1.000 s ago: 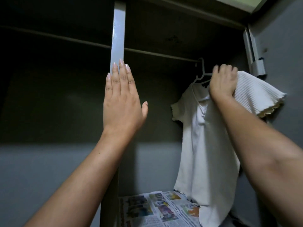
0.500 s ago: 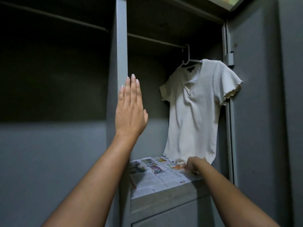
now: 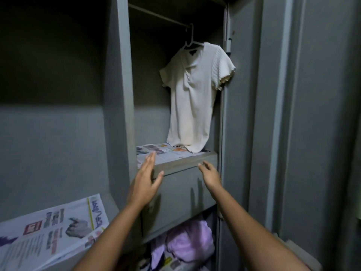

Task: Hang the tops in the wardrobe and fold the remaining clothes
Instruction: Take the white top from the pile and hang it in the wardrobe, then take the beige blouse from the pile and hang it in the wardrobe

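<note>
Open along the rail (image 3: 156,15) left of the white top (image 3: 192,98); blocked below by its hem on the newspaper-lined shelf (image 3: 187,162).

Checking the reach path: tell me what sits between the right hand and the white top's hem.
In the head view, between the right hand and the white ribbed top on its hanger lie only the grey shelf's front edge and newspaper lining.

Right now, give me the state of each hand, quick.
Left hand: open, fingers straight, holding nothing.
Right hand: open, fingers relaxed, holding nothing.
</note>
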A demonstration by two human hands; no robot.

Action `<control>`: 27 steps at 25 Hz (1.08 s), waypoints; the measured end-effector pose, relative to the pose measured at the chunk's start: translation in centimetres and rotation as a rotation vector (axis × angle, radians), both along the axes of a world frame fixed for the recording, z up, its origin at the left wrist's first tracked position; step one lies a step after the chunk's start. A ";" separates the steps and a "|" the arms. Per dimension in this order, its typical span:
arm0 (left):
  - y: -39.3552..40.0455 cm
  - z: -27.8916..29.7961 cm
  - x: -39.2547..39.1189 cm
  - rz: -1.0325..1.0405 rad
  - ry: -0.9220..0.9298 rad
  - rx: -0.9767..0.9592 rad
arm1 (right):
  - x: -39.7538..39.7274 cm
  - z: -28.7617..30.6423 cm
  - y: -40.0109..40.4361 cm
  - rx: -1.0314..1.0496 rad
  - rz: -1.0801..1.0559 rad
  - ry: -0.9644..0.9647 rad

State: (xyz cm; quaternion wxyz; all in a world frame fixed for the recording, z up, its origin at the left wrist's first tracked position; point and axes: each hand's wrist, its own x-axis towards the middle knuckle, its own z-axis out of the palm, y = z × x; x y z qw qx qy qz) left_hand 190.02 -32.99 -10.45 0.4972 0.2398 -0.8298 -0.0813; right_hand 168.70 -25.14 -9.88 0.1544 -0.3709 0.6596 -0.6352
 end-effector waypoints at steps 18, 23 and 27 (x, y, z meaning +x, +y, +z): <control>39.1 -11.1 -17.3 -0.682 -0.238 1.169 | -2.9 -10.8 50.4 0.268 -0.419 -0.312; 49.0 -8.6 -25.4 -0.924 -0.347 1.170 | -7.1 -9.8 63.0 0.199 -0.703 -0.323; 52.7 -6.1 -32.1 -0.988 -0.342 1.113 | -12.1 -9.2 67.5 0.153 -0.784 -0.340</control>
